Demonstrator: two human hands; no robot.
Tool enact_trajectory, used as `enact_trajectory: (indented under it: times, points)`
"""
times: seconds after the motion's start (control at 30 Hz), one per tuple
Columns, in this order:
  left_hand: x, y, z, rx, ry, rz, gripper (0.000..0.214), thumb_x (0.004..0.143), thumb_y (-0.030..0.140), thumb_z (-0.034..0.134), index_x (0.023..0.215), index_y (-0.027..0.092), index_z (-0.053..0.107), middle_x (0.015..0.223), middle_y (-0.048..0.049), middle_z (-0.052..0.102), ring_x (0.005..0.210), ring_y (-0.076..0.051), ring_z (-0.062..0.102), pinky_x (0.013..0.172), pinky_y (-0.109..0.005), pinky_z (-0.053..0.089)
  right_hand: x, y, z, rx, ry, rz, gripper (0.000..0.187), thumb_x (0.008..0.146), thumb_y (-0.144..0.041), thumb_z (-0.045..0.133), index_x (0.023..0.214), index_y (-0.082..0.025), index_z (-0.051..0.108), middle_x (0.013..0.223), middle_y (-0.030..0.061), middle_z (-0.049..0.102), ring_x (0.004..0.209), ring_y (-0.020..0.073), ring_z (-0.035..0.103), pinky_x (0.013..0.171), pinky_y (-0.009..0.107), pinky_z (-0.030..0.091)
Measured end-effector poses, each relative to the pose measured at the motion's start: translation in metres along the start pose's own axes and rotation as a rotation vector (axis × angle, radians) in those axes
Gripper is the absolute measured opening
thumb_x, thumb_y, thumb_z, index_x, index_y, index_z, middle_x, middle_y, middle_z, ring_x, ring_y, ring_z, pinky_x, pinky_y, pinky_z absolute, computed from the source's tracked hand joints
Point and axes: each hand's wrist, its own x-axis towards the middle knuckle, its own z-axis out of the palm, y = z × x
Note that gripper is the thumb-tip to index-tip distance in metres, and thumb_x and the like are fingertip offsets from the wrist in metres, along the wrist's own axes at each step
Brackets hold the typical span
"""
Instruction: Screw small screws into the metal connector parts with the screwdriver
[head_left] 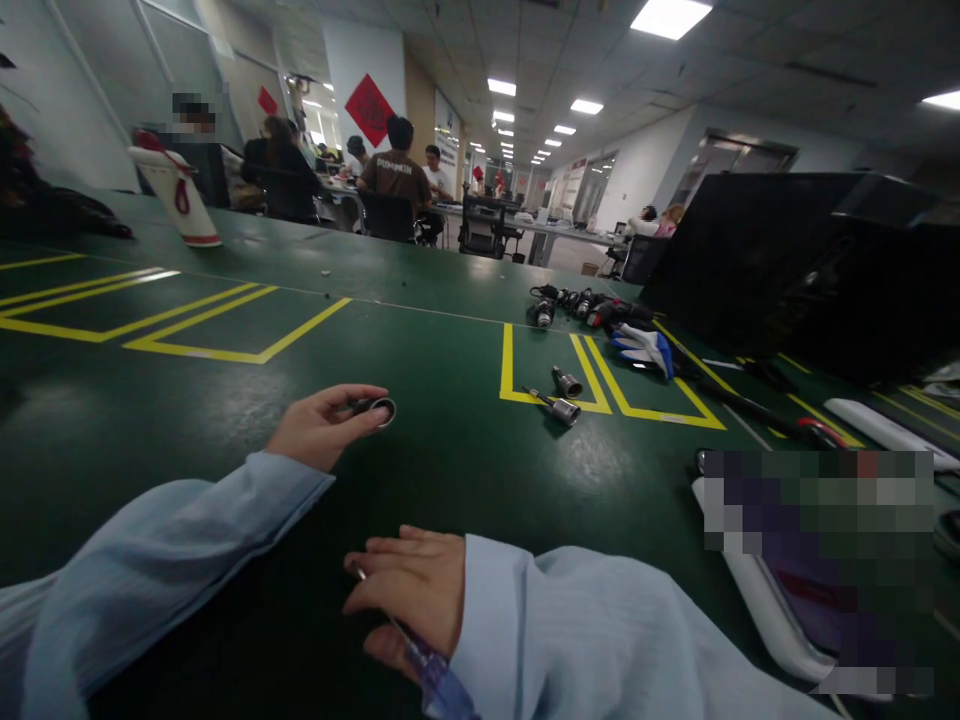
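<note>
1. The landmark I go by is the yellow taped square (508,365) on the green table (465,480).
2. Well to the left of that square, the left hand (322,428) pinches a small metal socket (380,409) between thumb and fingertips. Its open end faces the wearer, and it sits just above or on the tabletop; I cannot tell which.
3. Nearer the wearer than the square, and to its left, the right hand (411,592) lies knuckles-up on the table. Its fingers are curled over a slim tool (424,662), with the metal tip poking out by the forefinger and the purplish handle running back under the sleeve.
4. Risk, as I judge it: the pinch on the socket is light and only at its rim. A round piece like that could slip out, roll across the smooth surface and get lost.
5. Second risk: the tool tip points toward the left forearm, so a careless shift could jab the sleeve.
6. Count: two hands, one held socket, one slim tool.
7. Inside the square lie two loose sockets (564,408).
8. Beyond the square's far edge is a row of dark bits (577,303), too crowded to number.
9. One blue-and-white glove bundle (643,346) lies just right of the square.
</note>
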Motion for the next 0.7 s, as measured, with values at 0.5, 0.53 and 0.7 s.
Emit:
enact_trajectory:
  times: [0.5, 0.53, 0.7]
  points:
    - [-0.039, -0.005, 0.024, -0.304, -0.35, -0.159, 0.035, 0.055, 0.01, 0.073, 0.089, 0.014, 0.067, 0.092, -0.0083, 0.069, 0.09, -0.023, 0.064, 0.086, -0.035, 0.049, -0.029, 0.021, -0.026, 0.908, 0.5, 0.681, 0.046, 0.077, -0.055, 0.047, 0.057, -0.015, 0.059, 0.048, 0.0004, 0.058, 0.043, 0.008, 0.048, 0.044, 0.021, 0.039]
    - [-0.04, -0.007, 0.025, -0.288, -0.364, -0.159, 0.035, 0.055, 0.01, 0.073, 0.089, 0.015, 0.067, 0.091, -0.0081, 0.069, 0.089, -0.023, 0.064, 0.087, -0.036, 0.048, -0.029, 0.02, -0.026, 0.888, 0.494, 0.692, 0.046, 0.077, -0.055, 0.047, 0.057, -0.015, 0.059, 0.048, 0.0002, 0.058, 0.043, 0.0078, 0.048, 0.044, 0.021, 0.038]
    - [-0.041, -0.013, 0.03, -0.249, -0.408, -0.169, 0.037, 0.052, 0.009, 0.073, 0.088, 0.015, 0.067, 0.092, -0.0078, 0.069, 0.091, -0.021, 0.063, 0.09, -0.036, 0.045, -0.023, 0.015, -0.025, 0.667, 0.386, 0.661, 0.047, 0.082, -0.049, 0.042, 0.057, -0.015, 0.062, 0.047, -0.0004, 0.056, 0.044, 0.0062, 0.047, 0.045, 0.018, 0.036]
